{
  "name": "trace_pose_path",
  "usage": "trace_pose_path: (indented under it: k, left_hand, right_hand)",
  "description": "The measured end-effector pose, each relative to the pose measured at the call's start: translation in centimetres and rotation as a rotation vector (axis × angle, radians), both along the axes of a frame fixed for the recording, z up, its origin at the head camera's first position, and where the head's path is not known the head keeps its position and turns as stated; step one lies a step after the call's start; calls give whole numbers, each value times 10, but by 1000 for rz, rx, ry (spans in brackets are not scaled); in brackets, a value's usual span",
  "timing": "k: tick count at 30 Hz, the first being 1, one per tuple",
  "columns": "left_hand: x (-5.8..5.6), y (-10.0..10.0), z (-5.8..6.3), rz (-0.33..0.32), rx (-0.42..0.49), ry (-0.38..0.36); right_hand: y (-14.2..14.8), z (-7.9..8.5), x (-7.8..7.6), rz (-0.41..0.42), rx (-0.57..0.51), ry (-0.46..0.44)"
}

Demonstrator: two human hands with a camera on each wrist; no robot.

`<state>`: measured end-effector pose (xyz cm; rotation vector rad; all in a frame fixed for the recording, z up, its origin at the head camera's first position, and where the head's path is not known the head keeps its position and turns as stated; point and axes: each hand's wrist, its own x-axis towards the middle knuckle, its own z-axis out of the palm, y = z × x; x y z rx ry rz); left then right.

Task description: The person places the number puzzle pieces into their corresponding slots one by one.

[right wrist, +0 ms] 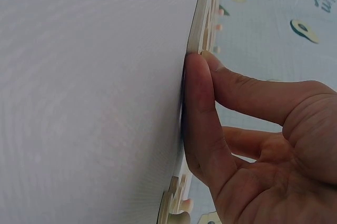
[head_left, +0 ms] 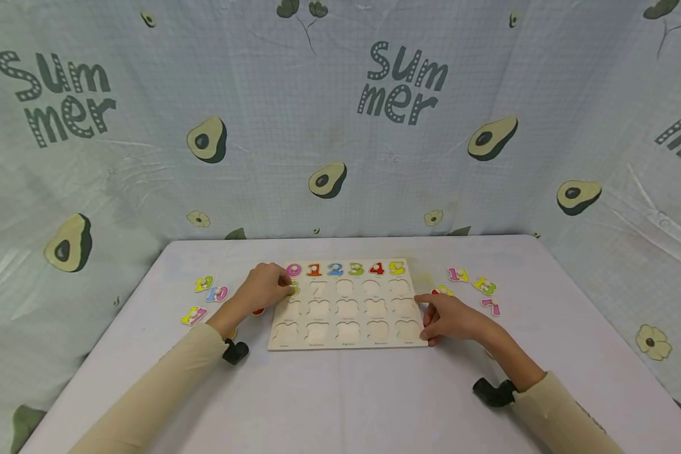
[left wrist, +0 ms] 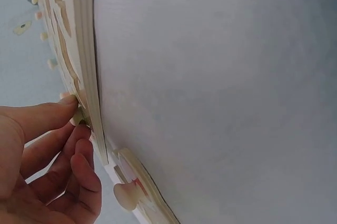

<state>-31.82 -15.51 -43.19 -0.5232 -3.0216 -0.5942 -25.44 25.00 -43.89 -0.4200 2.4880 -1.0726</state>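
Note:
A wooden number puzzle board (head_left: 331,348) lies on the table, its top row filled with the colored numbers 0 to 5. At the left end of the second row, my left hand (head_left: 263,287) pinches a yellow-green number piece (head_left: 295,290) between thumb and fingers. The left wrist view has the same hand (left wrist: 55,155) at the board's edge (left wrist: 87,50), partly covering the piece. My right hand (head_left: 451,317) grips the board's right edge near the front corner. In the right wrist view, the thumb and a finger of that hand (right wrist: 253,129) meet at the board's edge (right wrist: 197,32).
Loose number pieces lie on both sides: a yellow-and-pink one (head_left: 194,315) and a blue-and-pink one (head_left: 217,294) at left, a 13 (head_left: 485,285) and a pink 7 (head_left: 490,307) at right. A white printed cloth (head_left: 250,189) hangs behind the table (head_left: 340,403).

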Motion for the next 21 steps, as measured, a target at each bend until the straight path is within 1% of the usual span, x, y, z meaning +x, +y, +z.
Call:
trace_pose_path:
  k: [7,15,18,21]
  left_hand:
    - [3,-1,0,-3,-8,-4]
    - [5,-1,0,-5,21,-26]
    - [7,-2,1,6,35,-38]
    - [9,-2,4,24,47,-37]
  right_hand:
    - [-1,0,1,2,6,-3]
    - [-1,-1,2,-11,23,-8]
    - [0,-1,1,-5,19,-5]
    - [1,0,0,-2,20,-2]
